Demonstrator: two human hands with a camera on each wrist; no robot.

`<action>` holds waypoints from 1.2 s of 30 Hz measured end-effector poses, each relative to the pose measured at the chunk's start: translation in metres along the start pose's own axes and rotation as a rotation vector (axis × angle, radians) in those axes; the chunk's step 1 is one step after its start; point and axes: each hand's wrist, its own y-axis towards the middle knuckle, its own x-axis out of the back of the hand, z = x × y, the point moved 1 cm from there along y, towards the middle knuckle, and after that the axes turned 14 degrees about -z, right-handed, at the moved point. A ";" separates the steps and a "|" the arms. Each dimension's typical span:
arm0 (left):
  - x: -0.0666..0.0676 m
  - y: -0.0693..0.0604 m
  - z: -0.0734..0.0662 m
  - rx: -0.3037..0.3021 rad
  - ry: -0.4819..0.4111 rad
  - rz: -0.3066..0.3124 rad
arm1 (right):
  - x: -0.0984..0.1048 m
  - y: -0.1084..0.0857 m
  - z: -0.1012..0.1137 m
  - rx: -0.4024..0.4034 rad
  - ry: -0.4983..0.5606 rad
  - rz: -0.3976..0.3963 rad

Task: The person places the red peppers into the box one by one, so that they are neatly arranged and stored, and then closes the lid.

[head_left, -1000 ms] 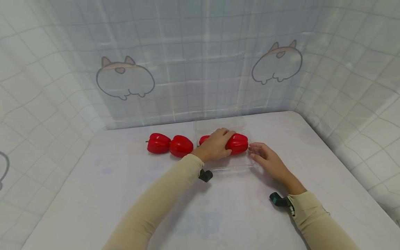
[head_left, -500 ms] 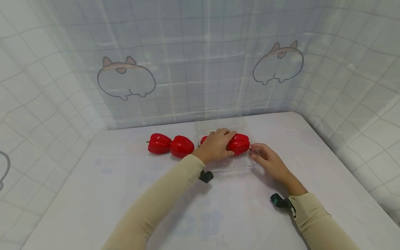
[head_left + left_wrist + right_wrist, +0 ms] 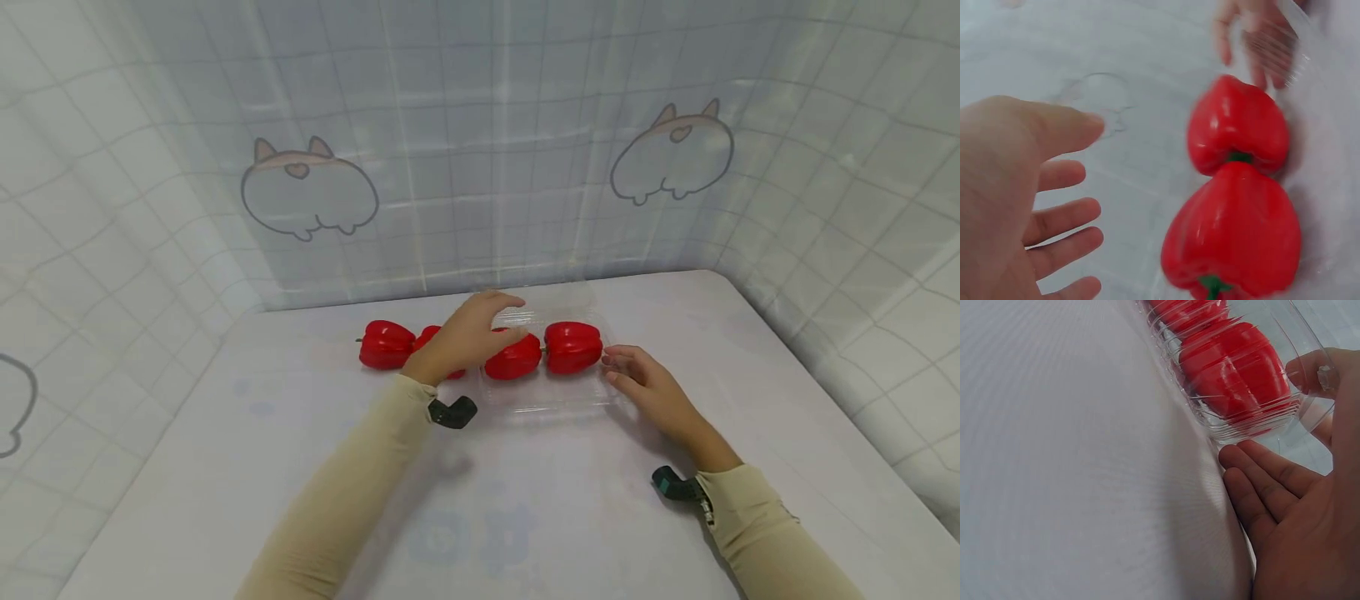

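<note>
Red peppers, one at right (image 3: 573,347) and one at left (image 3: 513,362), lie end to end inside a clear plastic box (image 3: 555,395), stems toward the left, an arrangement that probably lets both fit across its width. The right hand (image 3: 649,387) stands at the box's right end, thumb by the rim and fingers fairly straight beside the ribbed wall, probably so the box cannot slide; whether it presses is unclear. The left hand (image 3: 463,332) is spread wide above the box's left side, holding nothing, thumb well away from the fingers. Outside, just left, lie a stemmed pepper (image 3: 386,345) and a partly hidden pepper (image 3: 426,335), within that hand's easy reach. Beneath everything is a pale table (image 3: 592,500).
</note>
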 end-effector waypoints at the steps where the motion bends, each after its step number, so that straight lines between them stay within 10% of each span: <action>1: 0.005 -0.006 0.003 0.031 -0.048 -0.024 | 0.000 0.000 0.000 -0.002 0.003 -0.001; 17: 0.040 -0.073 0.065 0.218 -0.245 -0.436 | 0.003 -0.002 0.003 0.007 -0.023 -0.010; 26: 0.060 -0.092 0.118 0.303 -0.126 -0.613 | -0.004 0.001 0.005 0.044 0.011 0.002; 36: 0.053 -0.092 0.161 0.385 -0.084 -0.383 | 0.002 -0.004 0.005 0.062 -0.014 0.002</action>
